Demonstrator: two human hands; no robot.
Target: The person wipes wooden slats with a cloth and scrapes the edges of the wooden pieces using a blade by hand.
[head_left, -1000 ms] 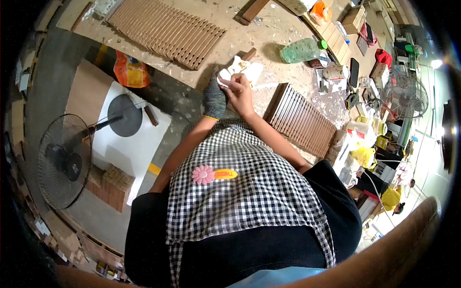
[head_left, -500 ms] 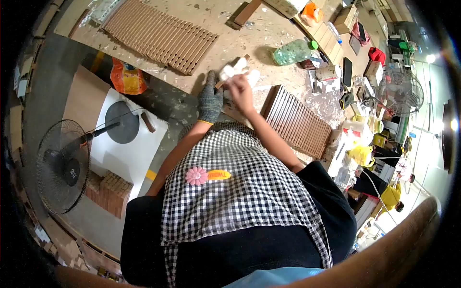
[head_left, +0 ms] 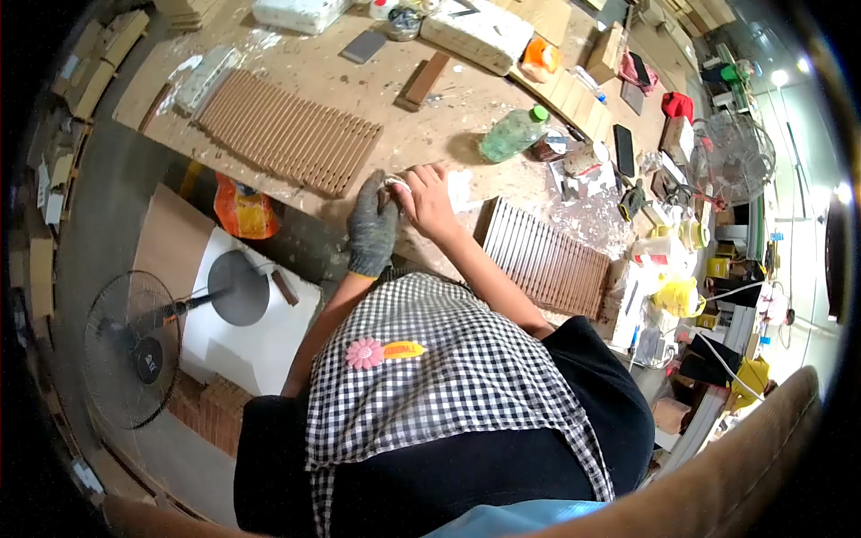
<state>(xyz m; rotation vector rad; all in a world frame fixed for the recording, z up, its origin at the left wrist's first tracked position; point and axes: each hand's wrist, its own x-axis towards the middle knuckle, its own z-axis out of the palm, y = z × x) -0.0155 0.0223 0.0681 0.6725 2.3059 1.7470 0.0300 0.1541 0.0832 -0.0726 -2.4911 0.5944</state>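
My left hand (head_left: pixel 371 224), in a grey knit glove with a yellow cuff edge, is closed at the front edge of the workbench. The slim wooden strip it held a moment earlier is now hidden between the hands. My bare right hand (head_left: pixel 429 204) presses against it, its fingers closed on a crumpled white cloth (head_left: pixel 395 183). Left of my hands lies a row of brown wooden strips (head_left: pixel 291 130). To the right, a second row of strips (head_left: pixel 547 255) sits side by side. Behind my right hand is a white patch (head_left: pixel 458 186), its kind unclear.
A green-capped bottle (head_left: pixel 513 134) stands beyond my hands on the paint-spotted workbench (head_left: pixel 314 90). Farther back are a brown wooden block (head_left: pixel 422 81) and a long white block (head_left: pixel 477 36). A black phone (head_left: pixel 623 150) lies at right. A standing fan (head_left: pixel 134 350) is at lower left.
The view has shifted, showing more of the bench's far side. My hands have drawn together; the white cloth is bunched smaller between them, and the wooden strip has gone out of sight.
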